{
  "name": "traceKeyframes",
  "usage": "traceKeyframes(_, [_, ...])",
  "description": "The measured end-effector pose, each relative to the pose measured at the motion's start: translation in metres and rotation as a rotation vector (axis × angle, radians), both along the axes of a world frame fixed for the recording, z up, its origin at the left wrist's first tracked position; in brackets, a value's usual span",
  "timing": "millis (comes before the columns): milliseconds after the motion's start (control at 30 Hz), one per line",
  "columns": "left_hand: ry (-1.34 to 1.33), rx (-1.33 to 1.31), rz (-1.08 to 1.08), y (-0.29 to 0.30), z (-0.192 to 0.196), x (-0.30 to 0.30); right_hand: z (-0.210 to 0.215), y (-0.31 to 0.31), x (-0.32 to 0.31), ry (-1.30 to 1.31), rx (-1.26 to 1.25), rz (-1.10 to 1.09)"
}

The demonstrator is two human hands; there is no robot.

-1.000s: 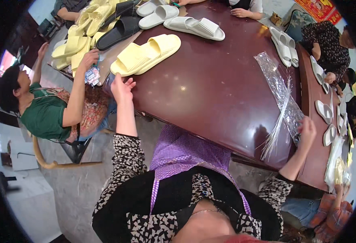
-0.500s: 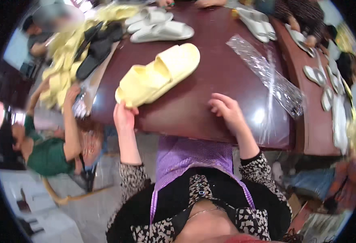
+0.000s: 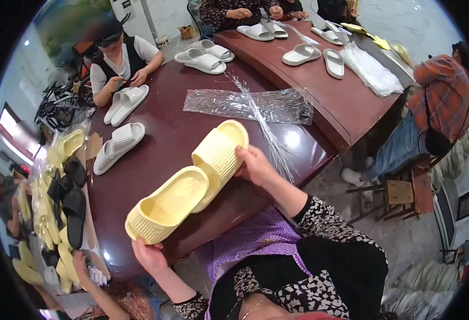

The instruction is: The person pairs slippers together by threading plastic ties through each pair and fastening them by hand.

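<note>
I see the dark red-brown wooden table (image 3: 154,160) ahead of me, with two pale yellow foam slides (image 3: 189,181) lying on its near part, one partly over the other. My left hand (image 3: 148,255) is at the near end of the pair; my right hand (image 3: 255,166) is on the far one's right side. Beyond them lies a clear plastic bag (image 3: 248,105), crossed by a bundle of thin clear strips (image 3: 266,130). Left of the slides sits a pair of white foam slides (image 3: 118,147).
</note>
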State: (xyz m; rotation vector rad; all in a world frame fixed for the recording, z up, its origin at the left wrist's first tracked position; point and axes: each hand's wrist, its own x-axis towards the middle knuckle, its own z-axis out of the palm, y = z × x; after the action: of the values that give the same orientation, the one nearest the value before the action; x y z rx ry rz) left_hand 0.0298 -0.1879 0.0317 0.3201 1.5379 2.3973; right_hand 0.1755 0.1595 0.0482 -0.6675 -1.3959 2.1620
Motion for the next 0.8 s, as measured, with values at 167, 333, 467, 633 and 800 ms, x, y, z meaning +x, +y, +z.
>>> traceKeyframes(167, [-0.007,-0.076,0.206,-0.012,0.026,-0.025,0.029,0.037,0.012,-0.034,0.292,0.019])
traceKeyframes(333, [0.169,-0.291,0.091,0.026,0.045,-0.070,0.043,0.031,-0.018,-0.113,0.379,0.186])
traceKeyframes(467, [0.322,-0.489,0.135,0.079,0.049,-0.078,0.026,0.016,-0.047,-0.099,0.555,-0.040])
traceKeyframes(633, [0.653,-0.636,0.308,0.094,0.026,-0.061,0.009,0.032,-0.016,-0.092,0.910,-0.220])
traceKeyframes(800, [0.802,-0.762,0.356,0.081,0.011,-0.004,0.014,0.082,0.051,-0.411,1.345,-0.450])
